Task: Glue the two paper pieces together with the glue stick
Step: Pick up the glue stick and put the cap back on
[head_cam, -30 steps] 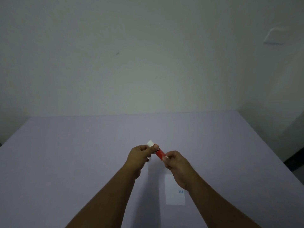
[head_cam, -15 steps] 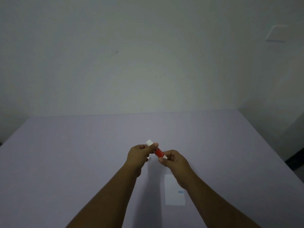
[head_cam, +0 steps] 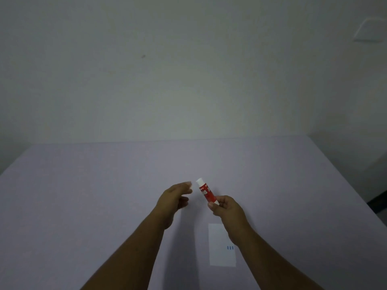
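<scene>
My right hand (head_cam: pixel 227 208) grips the lower end of a red glue stick (head_cam: pixel 207 192), which tilts up and to the left above the table and shows a white tip at its top. A short way to the left of the stick, my left hand (head_cam: pixel 174 198) hovers with its fingers loosely spread and touches nothing. A white paper piece (head_cam: pixel 218 245) with small blue marks lies flat on the table below my right wrist, which covers its upper right corner. I see no second paper piece.
The pale lilac table (head_cam: pixel 94 195) stretches wide on all sides of my hands. Its far edge meets a plain wall, and its right edge drops off to a dark floor. A wall plate (head_cam: pixel 370 30) sits high on the right.
My left hand has let go of the glue stick's upper end and drawn away to the left. My right hand still holds the stick, now a little further right.
</scene>
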Motion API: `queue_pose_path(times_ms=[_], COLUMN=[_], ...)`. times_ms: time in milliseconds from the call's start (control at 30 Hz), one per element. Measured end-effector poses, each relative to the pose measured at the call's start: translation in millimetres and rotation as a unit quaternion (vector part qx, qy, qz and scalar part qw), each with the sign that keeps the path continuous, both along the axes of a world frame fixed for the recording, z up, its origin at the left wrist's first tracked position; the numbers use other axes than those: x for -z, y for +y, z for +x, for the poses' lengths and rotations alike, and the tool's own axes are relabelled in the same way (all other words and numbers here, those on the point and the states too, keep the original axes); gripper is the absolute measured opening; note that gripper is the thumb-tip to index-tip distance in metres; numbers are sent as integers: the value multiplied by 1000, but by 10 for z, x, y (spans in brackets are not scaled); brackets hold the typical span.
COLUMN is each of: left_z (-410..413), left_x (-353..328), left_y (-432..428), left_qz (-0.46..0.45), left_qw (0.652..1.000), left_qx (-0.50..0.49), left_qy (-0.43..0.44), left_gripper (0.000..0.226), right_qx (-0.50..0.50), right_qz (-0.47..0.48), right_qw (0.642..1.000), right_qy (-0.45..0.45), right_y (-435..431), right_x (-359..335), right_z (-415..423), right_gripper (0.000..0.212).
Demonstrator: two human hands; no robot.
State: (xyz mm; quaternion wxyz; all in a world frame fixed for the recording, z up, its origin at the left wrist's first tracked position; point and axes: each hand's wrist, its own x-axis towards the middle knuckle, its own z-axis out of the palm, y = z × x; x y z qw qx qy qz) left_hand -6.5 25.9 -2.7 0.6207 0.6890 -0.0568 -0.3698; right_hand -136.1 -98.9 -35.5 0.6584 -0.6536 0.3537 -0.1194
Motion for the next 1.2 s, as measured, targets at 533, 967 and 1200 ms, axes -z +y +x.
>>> queue_pose_path(times_ms=[533, 967, 1200], left_z=[399, 218, 134], left_x=[956, 383, 189], left_y=[-277, -281, -163], left_qz=[329, -56, -62], left_qw=[841, 996, 998], left_qx=[196, -43, -21], left_qy=[-382, 45, -6], left_gripper=[35, 17, 10], right_qx=[2, -37, -44], right_qz=[32, 20, -109], right_qw=[998, 997, 991], right_qy=[61, 58, 59], right_y=[-185, -156, -137], right_x=[481, 282, 81], right_z=[59, -2, -74], right_gripper=[15, 18, 12])
